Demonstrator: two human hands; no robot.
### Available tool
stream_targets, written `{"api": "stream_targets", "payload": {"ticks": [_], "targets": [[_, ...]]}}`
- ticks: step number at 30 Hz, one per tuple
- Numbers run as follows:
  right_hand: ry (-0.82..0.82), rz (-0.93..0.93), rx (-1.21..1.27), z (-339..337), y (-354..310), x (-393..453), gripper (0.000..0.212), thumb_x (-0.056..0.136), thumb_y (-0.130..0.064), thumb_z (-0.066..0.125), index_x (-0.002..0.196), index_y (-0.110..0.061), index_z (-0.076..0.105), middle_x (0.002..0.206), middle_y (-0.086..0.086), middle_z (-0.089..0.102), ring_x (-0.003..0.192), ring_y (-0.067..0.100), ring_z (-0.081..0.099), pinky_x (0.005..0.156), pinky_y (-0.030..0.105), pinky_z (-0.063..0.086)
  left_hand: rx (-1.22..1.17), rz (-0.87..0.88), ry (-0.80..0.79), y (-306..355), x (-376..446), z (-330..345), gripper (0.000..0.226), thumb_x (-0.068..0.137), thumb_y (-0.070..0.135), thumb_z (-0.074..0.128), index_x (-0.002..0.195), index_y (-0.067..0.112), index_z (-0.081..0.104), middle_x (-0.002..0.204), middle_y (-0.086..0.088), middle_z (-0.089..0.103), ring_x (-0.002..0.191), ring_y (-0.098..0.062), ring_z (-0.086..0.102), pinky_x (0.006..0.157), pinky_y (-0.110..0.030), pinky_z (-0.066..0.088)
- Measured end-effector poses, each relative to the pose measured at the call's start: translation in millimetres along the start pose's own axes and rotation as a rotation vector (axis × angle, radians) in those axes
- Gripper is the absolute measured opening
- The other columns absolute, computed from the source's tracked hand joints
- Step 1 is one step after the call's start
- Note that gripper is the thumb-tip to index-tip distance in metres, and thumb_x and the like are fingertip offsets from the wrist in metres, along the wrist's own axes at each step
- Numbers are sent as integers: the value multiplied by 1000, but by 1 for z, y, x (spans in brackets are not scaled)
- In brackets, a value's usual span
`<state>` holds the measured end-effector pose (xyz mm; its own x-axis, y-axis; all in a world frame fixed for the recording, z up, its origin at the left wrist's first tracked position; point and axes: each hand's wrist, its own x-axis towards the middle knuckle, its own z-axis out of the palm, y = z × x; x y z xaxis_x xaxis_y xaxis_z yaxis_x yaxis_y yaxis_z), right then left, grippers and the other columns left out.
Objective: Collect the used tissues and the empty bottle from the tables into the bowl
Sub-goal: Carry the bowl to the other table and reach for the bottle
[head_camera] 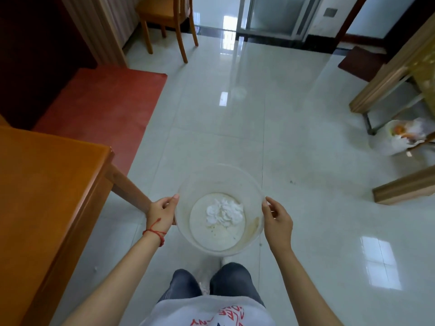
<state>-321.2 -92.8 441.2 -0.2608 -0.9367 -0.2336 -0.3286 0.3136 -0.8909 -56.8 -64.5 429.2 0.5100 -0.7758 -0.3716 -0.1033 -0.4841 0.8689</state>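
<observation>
Bowl hangs level over the floor, left hand and right hand clamped on opposite rims, likely to keep the crumpled tissues inside from spilling. No bottle shows. The orange table stands just left, a second table far right; open tiles lie between.

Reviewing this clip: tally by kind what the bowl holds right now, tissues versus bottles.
Crumpled white tissue clumps in the clear bowl: 1 (separate pieces cannot be told apart)
Bottles in it: 0
Total: 1
</observation>
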Motion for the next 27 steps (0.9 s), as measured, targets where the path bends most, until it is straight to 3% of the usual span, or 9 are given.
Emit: {"api": "stream_targets", "payload": {"ticks": [1, 5, 7, 11, 16, 23, 27], "targets": [[-12, -4, -6, 5, -5, 15, 30, 90, -32, 54, 113, -15, 63, 102, 1, 67, 90, 10, 61, 75, 18, 47, -4, -9, 8, 4, 12, 4, 27, 86, 32, 58, 62, 19, 63, 64, -7, 61, 57, -17, 58, 48, -24, 54], [-64, -14, -20, 26, -24, 81, 29, 89, -31, 55, 112, -15, 63, 100, 1, 67, 88, 8, 61, 73, 17, 46, -24, -63, 46, 24, 66, 23, 29, 85, 31, 59, 67, 9, 64, 66, -12, 61, 64, -25, 57, 69, -47, 57], [-89, -21, -15, 36, -39, 118, 29, 89, -31, 55, 113, -15, 63, 100, 0, 67, 86, 3, 60, 71, 13, 44, -42, -83, 76, 37, 94, 34, 31, 85, 32, 59, 67, 7, 64, 66, -12, 60, 59, -24, 56, 69, -49, 57], [-144, -71, -24, 53, -69, 177, 28, 89, -28, 55, 113, -15, 63, 102, 1, 66, 88, 3, 60, 72, 12, 44, -82, -101, 138, 67, 134, 47, 29, 84, 33, 60, 60, 18, 64, 62, -9, 61, 59, -24, 57, 65, -42, 58], [-212, -118, -60, 88, -114, 247, 28, 90, -27, 55, 113, -15, 63, 104, 1, 65, 86, 2, 58, 70, 10, 41, -113, -110, 201, 103, 184, 52, 32, 85, 32, 59, 67, 6, 64, 66, -13, 60, 60, -23, 57, 63, -38, 58], [-316, -161, -98, 161, -158, 316, 29, 90, -27, 55, 113, -13, 63, 105, 2, 65, 88, 9, 60, 78, 21, 44, -140, -125, 276, 120, 260, 34, 32, 86, 33, 58, 65, 11, 63, 64, -9, 62, 60, -21, 58, 45, -23, 53], [-368, -183, -115, 221, -189, 349, 28, 90, -25, 54, 113, -12, 63, 102, 2, 66, 84, 6, 58, 76, 17, 41, -173, -158, 340, 127, 312, 13, 31, 86, 32, 58, 67, 8, 63, 65, -12, 62, 60, -23, 59, 41, -18, 50]]}}
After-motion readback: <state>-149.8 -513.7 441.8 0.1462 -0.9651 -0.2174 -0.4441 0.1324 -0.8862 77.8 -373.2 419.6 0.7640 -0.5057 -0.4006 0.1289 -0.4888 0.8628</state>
